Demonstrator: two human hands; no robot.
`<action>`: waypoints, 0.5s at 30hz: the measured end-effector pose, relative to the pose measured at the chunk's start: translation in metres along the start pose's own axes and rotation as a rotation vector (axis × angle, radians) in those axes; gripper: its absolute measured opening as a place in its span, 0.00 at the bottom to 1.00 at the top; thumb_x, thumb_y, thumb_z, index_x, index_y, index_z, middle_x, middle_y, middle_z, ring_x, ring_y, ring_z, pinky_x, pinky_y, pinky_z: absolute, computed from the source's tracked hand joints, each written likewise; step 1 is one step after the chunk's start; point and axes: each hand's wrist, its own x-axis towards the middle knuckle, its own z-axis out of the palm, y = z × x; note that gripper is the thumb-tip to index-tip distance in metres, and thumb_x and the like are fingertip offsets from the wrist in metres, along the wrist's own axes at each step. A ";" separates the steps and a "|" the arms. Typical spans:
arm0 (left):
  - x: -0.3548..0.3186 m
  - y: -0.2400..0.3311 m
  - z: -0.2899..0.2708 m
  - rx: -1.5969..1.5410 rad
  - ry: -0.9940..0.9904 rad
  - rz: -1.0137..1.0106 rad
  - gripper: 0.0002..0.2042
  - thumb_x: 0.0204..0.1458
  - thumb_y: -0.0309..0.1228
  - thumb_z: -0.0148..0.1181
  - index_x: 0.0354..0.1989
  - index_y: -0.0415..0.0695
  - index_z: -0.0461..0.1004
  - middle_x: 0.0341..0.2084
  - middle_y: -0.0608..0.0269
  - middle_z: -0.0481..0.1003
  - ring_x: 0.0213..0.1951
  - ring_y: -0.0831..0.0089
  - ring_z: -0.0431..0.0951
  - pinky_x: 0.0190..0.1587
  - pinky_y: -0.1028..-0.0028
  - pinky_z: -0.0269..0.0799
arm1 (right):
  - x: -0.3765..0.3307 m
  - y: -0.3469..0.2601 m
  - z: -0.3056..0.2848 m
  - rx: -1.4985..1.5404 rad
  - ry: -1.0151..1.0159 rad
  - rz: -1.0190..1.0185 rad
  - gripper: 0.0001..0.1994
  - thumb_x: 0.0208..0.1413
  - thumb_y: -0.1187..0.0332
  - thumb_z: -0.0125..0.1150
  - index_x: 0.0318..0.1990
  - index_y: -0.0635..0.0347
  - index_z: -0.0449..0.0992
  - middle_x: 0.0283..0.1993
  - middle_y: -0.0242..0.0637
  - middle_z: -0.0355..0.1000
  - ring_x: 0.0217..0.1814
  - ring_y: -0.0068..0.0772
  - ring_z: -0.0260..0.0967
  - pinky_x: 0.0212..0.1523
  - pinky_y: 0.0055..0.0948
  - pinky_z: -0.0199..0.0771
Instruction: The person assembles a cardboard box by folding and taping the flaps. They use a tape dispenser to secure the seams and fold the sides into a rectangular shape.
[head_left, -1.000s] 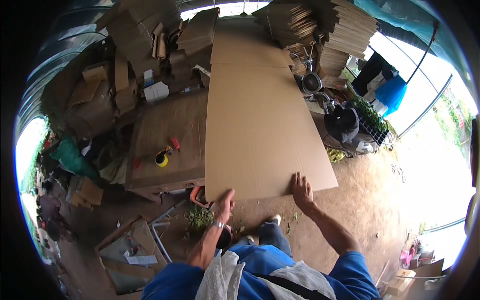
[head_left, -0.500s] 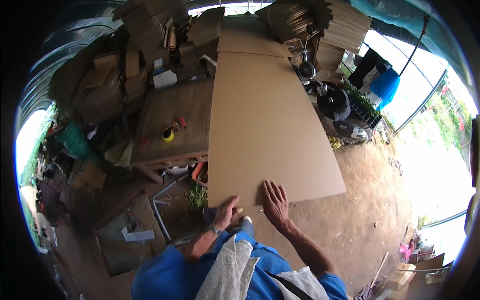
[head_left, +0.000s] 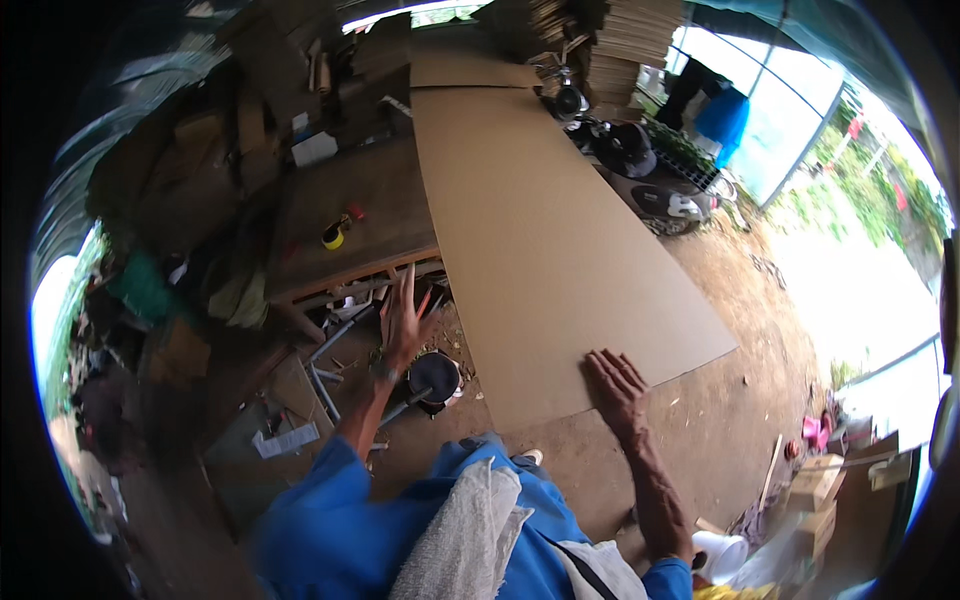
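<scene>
A large flat cardboard sheet (head_left: pixel 540 240) stretches away from me, its near edge just ahead of my body. Flat on its near right part lies my right hand (head_left: pixel 617 388), fingers outstretched. My left hand (head_left: pixel 405 325) is off the sheet, held in the air to its left with the fingers stretched apart and nothing in them. Below and beside that hand is a round dark-topped stool or bucket (head_left: pixel 435 378); its kind is hard to make out. A wooden table (head_left: pixel 350 215) stands left of the sheet, bearing a yellow and black roll (head_left: pixel 333 236), perhaps tape.
Stacks of flat cardboard (head_left: pixel 640 45) rise at the back. A motorbike (head_left: pixel 660 195) is parked to the right of the sheet. Small cardboard boxes (head_left: pixel 815 480) and a white bucket (head_left: pixel 720 552) sit at the lower right. Metal legs (head_left: pixel 322 375) stand at the left.
My left hand has left the sheet's near edge and moved left and forward, opening. The sheet's near end has swung right, my right hand moving along with it. The view has shifted.
</scene>
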 end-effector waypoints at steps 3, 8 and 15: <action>0.065 0.007 0.012 0.214 -0.019 0.268 0.35 0.55 0.39 0.61 0.70 0.41 0.58 0.67 0.45 0.61 0.70 0.49 0.56 0.70 0.54 0.53 | -0.022 -0.022 -0.070 -0.097 -0.055 -0.035 0.16 0.53 0.72 0.62 0.50 0.59 0.81 0.52 0.39 0.79 0.57 0.42 0.76 0.62 0.45 0.72; 0.125 -0.071 0.013 0.215 -0.052 0.724 0.23 0.55 0.35 0.58 0.59 0.39 0.71 0.56 0.48 0.73 0.58 0.50 0.72 0.60 0.59 0.68 | -0.062 -0.081 -0.157 -0.094 0.034 0.104 0.13 0.53 0.71 0.67 0.46 0.62 0.82 0.46 0.42 0.81 0.54 0.44 0.78 0.61 0.48 0.71; 0.163 0.131 0.023 -0.124 -0.390 0.886 0.14 0.52 0.33 0.57 0.44 0.39 0.72 0.38 0.50 0.71 0.41 0.54 0.72 0.44 0.60 0.67 | -0.205 -0.125 -0.286 -0.111 0.125 0.501 0.16 0.58 0.68 0.61 0.53 0.59 0.78 0.56 0.38 0.77 0.61 0.39 0.72 0.65 0.42 0.66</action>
